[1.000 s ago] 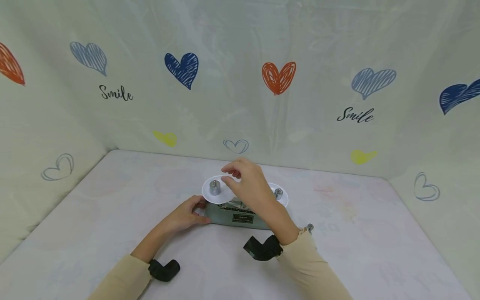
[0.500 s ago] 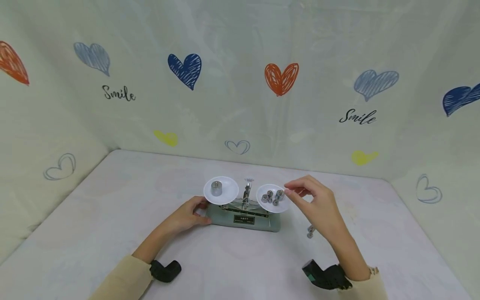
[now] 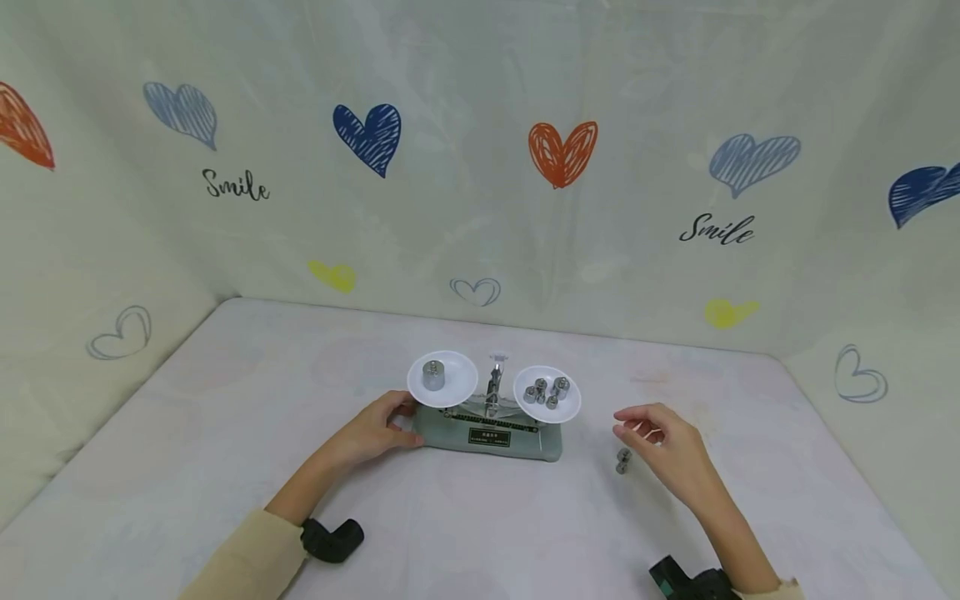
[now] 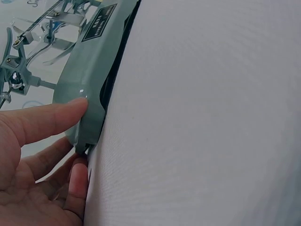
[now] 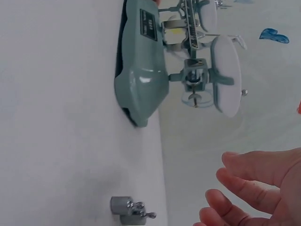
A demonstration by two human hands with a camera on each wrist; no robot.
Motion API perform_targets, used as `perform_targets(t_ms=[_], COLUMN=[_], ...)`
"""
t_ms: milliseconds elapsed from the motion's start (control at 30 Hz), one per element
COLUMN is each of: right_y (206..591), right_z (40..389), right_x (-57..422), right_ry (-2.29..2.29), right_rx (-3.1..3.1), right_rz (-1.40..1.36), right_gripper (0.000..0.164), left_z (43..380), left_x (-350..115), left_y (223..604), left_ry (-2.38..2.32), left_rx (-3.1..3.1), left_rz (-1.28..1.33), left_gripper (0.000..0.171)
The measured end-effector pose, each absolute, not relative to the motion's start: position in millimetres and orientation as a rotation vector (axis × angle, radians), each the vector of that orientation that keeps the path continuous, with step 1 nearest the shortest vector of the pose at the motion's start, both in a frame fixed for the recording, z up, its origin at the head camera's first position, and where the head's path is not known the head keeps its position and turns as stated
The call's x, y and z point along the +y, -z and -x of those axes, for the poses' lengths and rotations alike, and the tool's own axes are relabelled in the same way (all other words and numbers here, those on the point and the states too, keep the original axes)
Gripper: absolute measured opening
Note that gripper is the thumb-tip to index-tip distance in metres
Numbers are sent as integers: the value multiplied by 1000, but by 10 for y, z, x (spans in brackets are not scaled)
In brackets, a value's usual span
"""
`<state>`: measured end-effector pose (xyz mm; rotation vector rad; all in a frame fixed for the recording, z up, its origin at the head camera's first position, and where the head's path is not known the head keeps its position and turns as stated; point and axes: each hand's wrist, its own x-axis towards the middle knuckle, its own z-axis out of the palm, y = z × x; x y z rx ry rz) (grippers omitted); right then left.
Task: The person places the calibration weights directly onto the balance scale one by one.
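A green balance scale (image 3: 450,433) stands on the table, a white pan on either side. One large metal weight (image 3: 433,377) sits on its left pan (image 3: 460,392); several small weights (image 3: 561,386) stand on the right pan (image 3: 570,406). My left hand (image 3: 375,429) grips the left end of the base, and the left wrist view has the thumb (image 4: 56,120) lying on the green casing. Right of the scale, my right hand (image 3: 667,446) hovers with loosely bent fingers and nothing between them. Close below its fingertips, small weights (image 5: 121,205) stand on the table.
A pale cloth covers the table (image 3: 465,533). Behind it hangs a white curtain (image 3: 465,200) printed with hearts and words. Black wrist cameras are strapped to both arms, the left camera (image 3: 332,542) low over the table.
My right hand has moved from over the left pan, past the right pan, to the loose weights on the right. The left hand has stayed at the base.
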<state>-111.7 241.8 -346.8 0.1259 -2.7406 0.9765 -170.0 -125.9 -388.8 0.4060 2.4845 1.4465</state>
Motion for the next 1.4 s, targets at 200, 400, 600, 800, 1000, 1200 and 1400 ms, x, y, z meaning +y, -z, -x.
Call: perform_targets(t_ms=[200,400,600,800,1000,1200,1400], right_y=[3608,3707,3747,3780,3803,3811,3819], right_z=[1118,1114,1118,1124,1120,1122,1127], right_x=[2535,2616,2629,2631,2634,2622,2618], right_ry=[-972,-993,-969,-943,-894,-851,-812], right_rx=[-2821,-2876,-2926,-2953,-2948,-2931,-2892], right_rz=[-37,53,116,130,94,72,34], right_gripper=[20,17,16,14,13,8,4], left_z=[1716,1706,1711,1705,1702,1700,1700], left_x=[-1261,-1259,-1255,-1251,-1245,-1243,-1242], left_y=[3895,3887,3892,3887,3888,3882,3888], left_ry=[-1448,-1446,-1447,-1448,-1438,-1439,-1436], left_rx=[2484,2476,2479,2469,2473,2475,2483], left_rz=[-398,-381,-383,-384,-384,-373,-364], left_gripper=[65,65,65,66,67,67,66])
